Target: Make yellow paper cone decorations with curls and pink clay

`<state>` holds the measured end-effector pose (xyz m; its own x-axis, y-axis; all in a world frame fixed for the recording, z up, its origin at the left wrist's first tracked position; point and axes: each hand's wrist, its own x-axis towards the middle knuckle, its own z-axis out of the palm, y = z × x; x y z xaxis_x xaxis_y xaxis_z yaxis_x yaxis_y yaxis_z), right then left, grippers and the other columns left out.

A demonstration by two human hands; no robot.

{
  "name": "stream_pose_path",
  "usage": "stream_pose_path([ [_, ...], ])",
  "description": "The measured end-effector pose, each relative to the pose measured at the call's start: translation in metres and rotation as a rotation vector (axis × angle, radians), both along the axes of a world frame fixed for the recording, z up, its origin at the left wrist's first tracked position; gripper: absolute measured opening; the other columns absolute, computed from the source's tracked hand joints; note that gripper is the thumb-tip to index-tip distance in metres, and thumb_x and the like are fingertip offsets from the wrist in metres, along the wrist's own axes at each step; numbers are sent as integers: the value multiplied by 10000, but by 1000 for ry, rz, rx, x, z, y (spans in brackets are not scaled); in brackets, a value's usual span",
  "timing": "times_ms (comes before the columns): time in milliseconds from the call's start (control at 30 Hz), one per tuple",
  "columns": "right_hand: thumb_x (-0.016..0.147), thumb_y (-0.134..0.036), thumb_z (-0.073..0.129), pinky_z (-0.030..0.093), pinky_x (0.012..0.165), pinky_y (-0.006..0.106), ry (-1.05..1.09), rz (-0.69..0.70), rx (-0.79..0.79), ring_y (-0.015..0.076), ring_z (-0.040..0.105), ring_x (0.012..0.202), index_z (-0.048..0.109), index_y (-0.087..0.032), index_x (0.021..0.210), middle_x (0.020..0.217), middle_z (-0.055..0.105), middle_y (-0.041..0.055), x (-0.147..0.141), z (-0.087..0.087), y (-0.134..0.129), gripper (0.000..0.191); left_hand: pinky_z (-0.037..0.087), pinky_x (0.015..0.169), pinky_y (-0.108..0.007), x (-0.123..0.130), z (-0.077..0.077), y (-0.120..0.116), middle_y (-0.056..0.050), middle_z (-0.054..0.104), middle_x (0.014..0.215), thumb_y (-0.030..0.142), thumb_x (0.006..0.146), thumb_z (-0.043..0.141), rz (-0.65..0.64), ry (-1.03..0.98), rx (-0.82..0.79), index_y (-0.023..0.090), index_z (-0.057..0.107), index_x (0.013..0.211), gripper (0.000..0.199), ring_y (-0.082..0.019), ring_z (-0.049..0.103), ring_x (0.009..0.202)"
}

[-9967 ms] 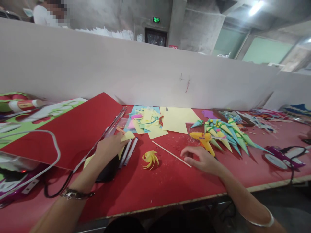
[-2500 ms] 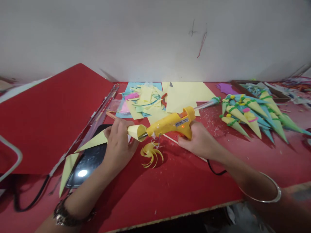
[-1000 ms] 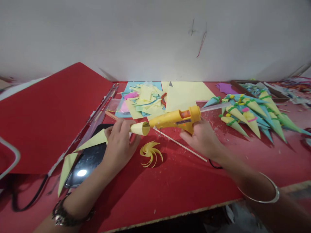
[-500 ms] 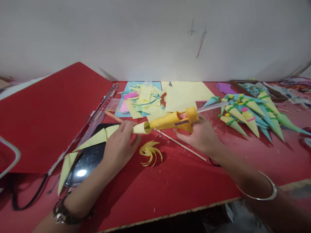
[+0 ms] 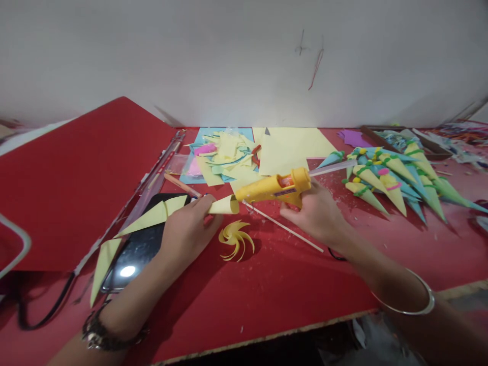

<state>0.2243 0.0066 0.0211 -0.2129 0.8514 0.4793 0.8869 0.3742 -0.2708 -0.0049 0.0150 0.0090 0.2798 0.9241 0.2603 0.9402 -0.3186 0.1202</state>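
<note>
My left hand [image 5: 190, 223] is closed around a pale yellow paper cone [image 5: 224, 205], its wide mouth turned to the right. In my right hand [image 5: 316, 213] is a yellow glue gun [image 5: 272, 188] with a clear glue stick [image 5: 332, 168] poking out of its back. The gun's nozzle end is at the rim of the cone; whether it touches I cannot tell. Below them on the red table [image 5: 290, 290] lies a yellow paper swirl [image 5: 236, 240] with curled strips. More yellow paper cones [image 5: 148, 216] lie by my left wrist, on and beside a black phone [image 5: 141, 249].
Paper scraps [image 5: 229, 152] and yellow sheets [image 5: 290, 150] lie at the back. Several finished-looking yellow, green and blue cones [image 5: 396, 178] are heaped at right, before a brown tray [image 5: 434, 150]. A thin stick [image 5: 285, 227] lies under the gun. A red board [image 5: 87, 188] leans at left.
The cone's mouth has turned slightly, and the nozzle has come out from inside it to the upper rim. My right fingers have shifted a little on the glue gun.
</note>
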Motion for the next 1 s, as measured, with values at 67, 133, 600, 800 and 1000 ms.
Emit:
stream_pose_path([
  [67,669,-229,454,403,486,293,-2,-7,-2,185,538,612,555,-154,956,834,579,81,0,0,0,313,270,458,-225,0,0,0,8,519,561,287,755,383,11,3,-16,198,475,678,149,-123,470,485],
  [133,671,-225,452,402,488,291,-3,-9,0,186,539,616,557,-156,944,824,578,80,0,0,0,300,263,456,-217,1,1,0,16,514,538,297,751,391,25,-3,-41,198,484,679,154,-120,469,472],
  [600,684,-229,433,402,479,295,-13,-30,47,199,547,599,548,-154,970,767,574,82,1,-2,-1,318,278,443,-203,3,6,1,40,490,475,267,723,422,-85,-248,-194,168,549,669,170,-93,434,424],
  [800,685,-235,432,387,468,293,21,-32,18,198,536,589,552,-149,945,735,566,78,1,-2,-1,299,289,429,-193,3,6,1,54,463,458,283,734,433,-125,-316,-260,164,522,637,177,-81,411,414],
  [1000,677,-194,433,373,461,266,39,38,29,151,514,539,550,-171,960,731,563,44,0,-1,-1,307,274,396,-185,2,6,2,56,462,446,328,758,430,-174,-346,-300,163,559,634,244,-69,385,405],
])
